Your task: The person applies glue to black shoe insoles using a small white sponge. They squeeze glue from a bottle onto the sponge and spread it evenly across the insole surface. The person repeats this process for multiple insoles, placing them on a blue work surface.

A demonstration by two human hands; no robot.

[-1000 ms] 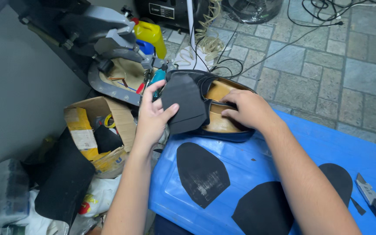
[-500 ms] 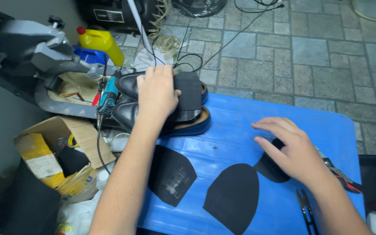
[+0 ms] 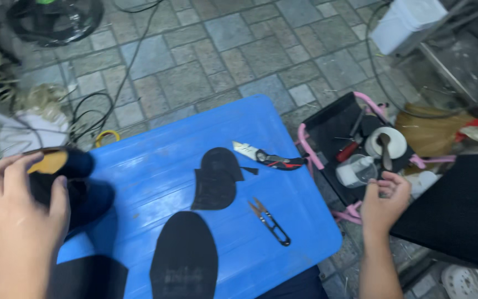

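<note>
Grey paving stones cover the floor, and on them stands a low blue plastic desk (image 3: 156,166) that serves as the landmark for everything else. At the desk's left edge the left hand (image 3: 17,216) rests over a dark shoe (image 3: 78,188) whose tan insole shows under the fingertips; its grip looks curled around the shoe's upper, though the frame is blurred there and how firmly it holds cannot be told. On the desk's middle lie dark sole cut-outs, a smaller one (image 3: 217,180) toward the far side and a longer one (image 3: 185,257) at the near edge. Just right of the smaller piece lie a utility knife (image 3: 269,158) with a red and black handle and, nearer, a pair of thread snips (image 3: 271,221). Off the desk's right edge sits a pink-rimmed black tray (image 3: 311,155) with tools, a roll of white tape (image 3: 388,141) and a clear jar (image 3: 355,170). The right hand (image 3: 385,199) is at the tray beside the jar, its grip narrow with fingertips pinched near something small that cannot be made out. The risk seems to lie in divided attention: with the head turned toward the tray, the shoe at the desk's left edge is held by feel only and could slide off. The reaching forearm also passes near the snips and knife, so a careless return swing might knock them off the desk's right side or nick the skin.
</note>
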